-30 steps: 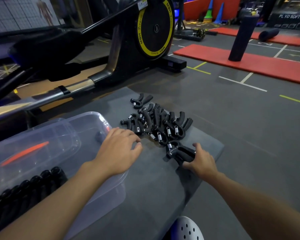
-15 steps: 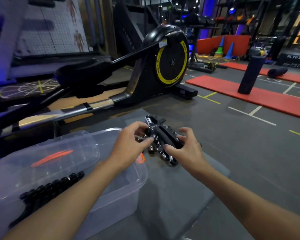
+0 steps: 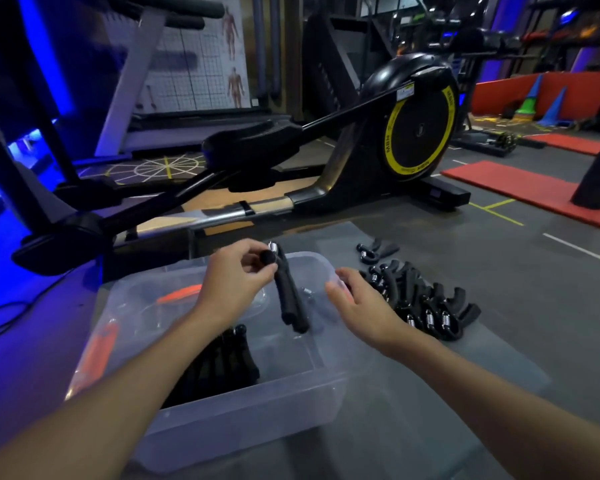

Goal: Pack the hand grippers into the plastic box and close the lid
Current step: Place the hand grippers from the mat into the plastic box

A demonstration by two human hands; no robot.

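— Where is the hand gripper (image 3: 289,299) at this moment?

— It hangs above the open plastic box (image 3: 243,424). The left hand (image 3: 234,278) pinches it at the top end, where the metal spring is, with the thumb and the curled fingers. The two black handles point downward, into the box, a little tilted.

— And the right hand (image 3: 357,303)?

— It holds nothing. The fingers are loose and slightly spread, just above the right rim of the box.

— What is inside the box?

— A row of packed grippers (image 3: 222,362), black, standing close together at the near left side. Two orange parts (image 3: 179,294) show through the clear plastic on the left. I cannot tell whether they belong to the lid.

— What lies outside?

— To the right of the box, on the same gray pad (image 3: 492,348), there is a pile of grippers (image 3: 426,306) with the springs visible. A single gripper (image 3: 374,249) lies apart, behind the pile.

— Is any writing readable?

— Behind the pad stands an exercise machine (image 3: 420,129) with a yellow ring (image 3: 390,143) around its black disc. The letters on the ring look like "MBH". A white sticker (image 3: 405,93) above it is too small to read. On the wall hangs an anatomy poster (image 3: 232,57); its text is blurred.
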